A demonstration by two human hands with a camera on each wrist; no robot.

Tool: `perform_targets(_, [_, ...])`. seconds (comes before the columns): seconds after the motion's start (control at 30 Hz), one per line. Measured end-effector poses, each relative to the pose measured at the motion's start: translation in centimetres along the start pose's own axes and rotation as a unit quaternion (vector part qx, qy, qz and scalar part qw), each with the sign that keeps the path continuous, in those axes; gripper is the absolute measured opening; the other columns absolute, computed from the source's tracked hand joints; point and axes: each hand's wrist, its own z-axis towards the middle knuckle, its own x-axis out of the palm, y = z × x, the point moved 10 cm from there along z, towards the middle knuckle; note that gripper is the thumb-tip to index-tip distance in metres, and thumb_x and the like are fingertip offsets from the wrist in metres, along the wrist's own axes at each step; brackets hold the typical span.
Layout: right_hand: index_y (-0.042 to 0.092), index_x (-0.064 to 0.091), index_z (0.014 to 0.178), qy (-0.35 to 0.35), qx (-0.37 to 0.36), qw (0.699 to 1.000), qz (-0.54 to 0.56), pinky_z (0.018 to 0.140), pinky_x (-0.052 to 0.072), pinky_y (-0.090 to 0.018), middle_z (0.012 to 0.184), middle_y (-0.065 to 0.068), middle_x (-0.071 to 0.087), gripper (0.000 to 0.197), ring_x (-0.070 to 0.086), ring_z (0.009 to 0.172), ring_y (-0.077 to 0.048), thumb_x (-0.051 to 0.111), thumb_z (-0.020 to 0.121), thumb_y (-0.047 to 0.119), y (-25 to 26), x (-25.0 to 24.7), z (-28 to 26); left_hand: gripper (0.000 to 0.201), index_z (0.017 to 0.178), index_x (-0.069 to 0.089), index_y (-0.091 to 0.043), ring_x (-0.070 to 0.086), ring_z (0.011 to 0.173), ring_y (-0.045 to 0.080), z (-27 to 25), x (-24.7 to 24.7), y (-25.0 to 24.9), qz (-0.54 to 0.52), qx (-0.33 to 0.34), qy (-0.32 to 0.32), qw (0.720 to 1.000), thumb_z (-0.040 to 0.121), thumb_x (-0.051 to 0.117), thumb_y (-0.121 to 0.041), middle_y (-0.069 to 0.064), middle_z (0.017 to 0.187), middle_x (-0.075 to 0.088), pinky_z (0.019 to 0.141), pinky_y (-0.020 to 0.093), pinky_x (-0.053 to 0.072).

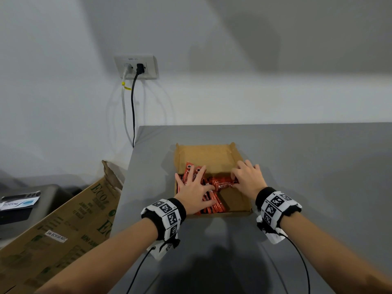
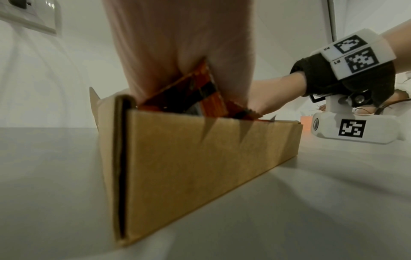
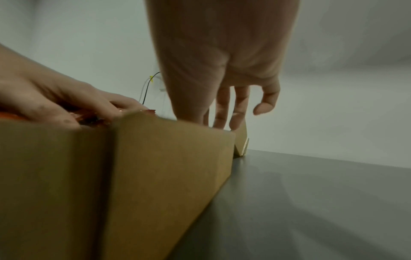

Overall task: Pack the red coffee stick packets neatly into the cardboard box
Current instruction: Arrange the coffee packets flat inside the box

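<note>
Lying low and open on the grey tabletop (image 1: 297, 166), near its left edge, the cardboard box (image 1: 212, 154) held the red coffee stick packets (image 1: 220, 184) heaped in its near left part. The left hand (image 1: 194, 188) pressed on that heap, fingers straight and spread. The right hand (image 1: 248, 178), inside the box by its right wall, pinched the end of one crosswise packet.
</note>
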Motion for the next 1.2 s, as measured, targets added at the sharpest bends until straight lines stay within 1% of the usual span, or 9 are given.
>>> perform_targets(0.17, [0.020,0.060,0.096,0.003,-0.003,1.000,0.004,0.087,0.034,-0.036,0.112,0.000,0.050,0.010,0.039,0.110,-0.022,0.059,0.087,0.025,0.1,0.2,0.0,0.050,0.135,0.043,-0.036,-0.019,0.141,0.038,0.1,0.0,0.0,0.001,0.000,0.000,1.000,0.090,0.042,-0.059,0.004,0.157,-0.013,0.100,0.075,-0.003])
perform_targets(0.37, [0.021,0.059,0.101,-0.025,-0.058,0.998,-0.011,0.088,0.030,-0.038,0.109,0.002,0.055,0.032,0.045,0.107,-0.021,0.061,0.081,0.046,2.5,-0.7,0.2,0.051,0.136,0.042,-0.036,-0.019,0.141,0.038,0.0,0.0,0.0,0.003,-0.002,0.001,1.000,0.090,0.041,-0.059,0.004,0.157,-0.013,0.100,0.075,-0.003])
perform_targets(0.53, [0.016,0.059,0.097,-0.016,-0.070,0.997,-0.001,0.088,0.032,-0.038,0.110,-0.002,0.057,0.017,0.046,0.107,-0.023,0.057,0.087,0.030,4.2,0.0,1.0,0.052,0.137,0.041,-0.035,-0.019,0.141,0.038,0.0,0.1,0.1,0.005,-0.004,0.008,1.000,0.090,0.041,-0.058,0.004,0.157,-0.014,0.101,0.075,-0.003])
perform_targets(0.63, [0.016,0.058,0.091,-0.016,-0.058,0.998,0.008,0.088,0.034,-0.037,0.109,-0.002,0.057,0.012,0.047,0.106,-0.023,0.056,0.088,0.028,4.3,0.2,1.3,0.052,0.137,0.041,-0.035,-0.019,0.141,0.038,0.1,0.2,0.2,0.006,-0.002,0.006,1.000,0.090,0.041,-0.058,0.005,0.157,-0.014,0.101,0.075,-0.003])
perform_targets(0.7, [0.020,0.054,0.084,-0.010,-0.055,0.998,0.015,0.087,0.034,-0.036,0.106,0.000,0.057,0.015,0.047,0.104,-0.021,0.059,0.086,0.035,3.9,0.2,1.3,0.051,0.136,0.042,-0.036,-0.018,0.141,0.038,0.2,0.2,0.2,0.009,0.000,0.002,1.000,0.090,0.041,-0.059,0.005,0.157,-0.013,0.101,0.075,-0.002])
perform_targets(0.77, [0.023,0.048,0.078,-0.003,-0.035,0.999,0.034,0.087,0.034,-0.035,0.098,0.004,0.055,0.027,0.047,0.100,-0.018,0.064,0.080,0.045,2.5,-0.3,1.2,0.051,0.136,0.042,-0.036,-0.018,0.141,0.039,0.1,0.2,0.1,0.009,0.001,0.001,1.000,0.090,0.041,-0.059,0.004,0.157,-0.013,0.101,0.075,-0.002])
perform_targets(0.83, [0.024,0.048,0.077,0.006,-0.013,0.999,0.037,0.088,0.034,-0.035,0.094,0.007,0.051,0.032,0.046,0.099,-0.017,0.067,0.075,0.050,0.6,-1.0,1.1,0.051,0.135,0.043,-0.036,-0.018,0.141,0.039,0.1,0.1,0.1,0.007,0.001,0.001,1.000,0.090,0.041,-0.059,0.004,0.157,-0.013,0.101,0.075,-0.002])
perform_targets(0.97, [0.024,0.048,0.080,0.060,0.000,0.998,-0.010,0.089,0.033,-0.037,0.099,0.005,0.051,0.032,0.044,0.101,-0.018,0.070,0.074,0.048,-1.4,-0.4,0.4,0.051,0.135,0.042,-0.037,-0.018,0.141,0.039,0.1,0.1,0.1,0.005,0.002,-0.001,1.000,0.089,0.041,-0.060,0.004,0.157,-0.013,0.100,0.075,-0.002])
perform_targets(1.2, [0.021,0.048,0.081,0.041,0.018,0.999,0.026,0.090,0.035,-0.036,0.099,0.002,0.050,0.018,0.049,0.103,-0.020,0.062,0.085,0.031,-1.0,0.3,0.0,0.051,0.135,0.042,-0.037,-0.019,0.141,0.039,0.1,0.1,0.1,0.007,0.000,0.001,1.000,0.090,0.041,-0.060,0.004,0.157,-0.014,0.100,0.075,-0.002])
